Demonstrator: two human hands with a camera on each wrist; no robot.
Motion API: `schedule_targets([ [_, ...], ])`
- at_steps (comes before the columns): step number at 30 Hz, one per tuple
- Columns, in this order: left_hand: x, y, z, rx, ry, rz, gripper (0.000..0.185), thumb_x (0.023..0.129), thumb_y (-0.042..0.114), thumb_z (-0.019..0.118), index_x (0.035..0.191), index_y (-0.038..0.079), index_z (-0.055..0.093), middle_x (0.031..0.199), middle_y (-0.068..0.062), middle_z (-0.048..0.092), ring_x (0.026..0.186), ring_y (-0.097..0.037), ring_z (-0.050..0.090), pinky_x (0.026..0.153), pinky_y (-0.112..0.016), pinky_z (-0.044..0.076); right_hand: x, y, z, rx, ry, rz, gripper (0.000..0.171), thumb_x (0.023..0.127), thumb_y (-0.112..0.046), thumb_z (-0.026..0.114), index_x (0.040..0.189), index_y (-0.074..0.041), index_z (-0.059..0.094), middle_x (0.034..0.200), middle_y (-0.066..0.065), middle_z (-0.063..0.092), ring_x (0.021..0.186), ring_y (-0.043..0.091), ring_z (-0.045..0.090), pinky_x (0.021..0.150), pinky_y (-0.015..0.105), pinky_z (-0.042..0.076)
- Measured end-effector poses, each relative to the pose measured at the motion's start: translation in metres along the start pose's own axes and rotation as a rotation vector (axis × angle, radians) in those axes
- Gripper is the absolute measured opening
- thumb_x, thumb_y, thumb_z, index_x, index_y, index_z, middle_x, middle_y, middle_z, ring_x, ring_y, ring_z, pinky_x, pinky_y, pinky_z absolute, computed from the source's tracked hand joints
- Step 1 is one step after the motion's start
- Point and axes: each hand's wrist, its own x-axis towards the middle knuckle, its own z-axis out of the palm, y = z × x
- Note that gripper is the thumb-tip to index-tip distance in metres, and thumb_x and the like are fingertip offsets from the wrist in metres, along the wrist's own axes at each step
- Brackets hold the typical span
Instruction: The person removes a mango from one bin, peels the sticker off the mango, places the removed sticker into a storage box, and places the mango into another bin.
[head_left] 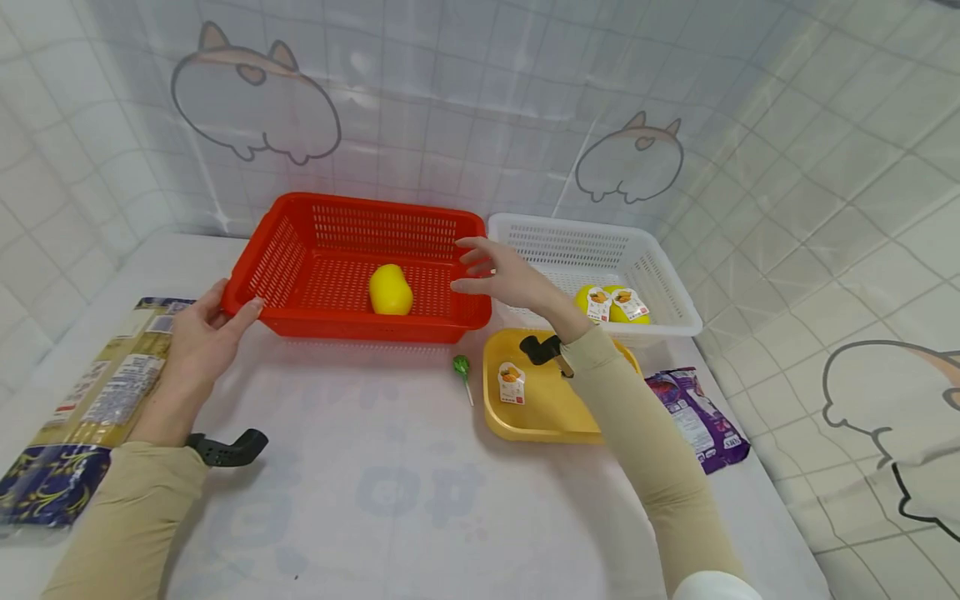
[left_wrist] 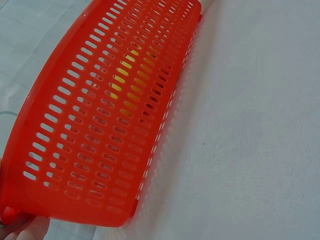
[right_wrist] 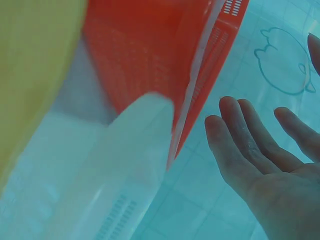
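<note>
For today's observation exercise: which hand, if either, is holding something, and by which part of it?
The left hand has its grip on the red basket, at its front left corner rim. The right hand is open above the basket's right end and holds nothing.

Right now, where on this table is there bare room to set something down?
The widest free patch is the near middle of the table, bordered by the red basket, the pasta packet and the yellow tray. The right side is crowded: tray, white basket, purple packet, with a lollipop beside the tray.
</note>
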Motion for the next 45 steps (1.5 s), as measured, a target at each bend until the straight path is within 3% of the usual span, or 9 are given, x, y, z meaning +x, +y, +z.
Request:
schedule_targets([
  [9,0.002,0.001,-0.001,-0.012,-0.003,-0.024,0.087,0.098,0.053,0.05,0.16,0.016,0.002,0.165,-0.015,0.02,0.143,-0.033,0.035,0.11,-0.031,0.037,-0.027,0.021,-0.017,0.037,0.04,-0.02,0.069,0.092,-0.026,0.072,0.151,-0.015,0.04,0.143,0.014,0.052,0.126,0.028,0.053,0.106,0.041,0.05],
  [20,0.002,0.0,-0.001,-0.015,0.004,-0.04,0.087,0.098,0.054,0.05,0.16,0.017,0.001,0.166,-0.015,0.018,0.145,-0.035,0.032,0.112,-0.033,0.035,-0.051,0.043,-0.045,-0.018,0.071,0.027,0.073,0.091,-0.031,0.074,0.153,-0.018,0.038,0.147,0.01,0.049,0.131,0.033,0.05,0.108,0.05,0.047],
  [45,0.002,0.001,0.0,-0.035,0.01,-0.041,0.088,0.098,0.053,0.051,0.16,0.016,0.002,0.165,-0.016,0.018,0.145,-0.034,0.033,0.11,-0.029,0.037,-0.076,0.074,-0.083,-0.097,0.054,0.114,0.073,0.092,-0.03,0.073,0.153,-0.013,0.037,0.149,0.019,0.044,0.134,0.039,0.046,0.107,0.059,0.044],
])
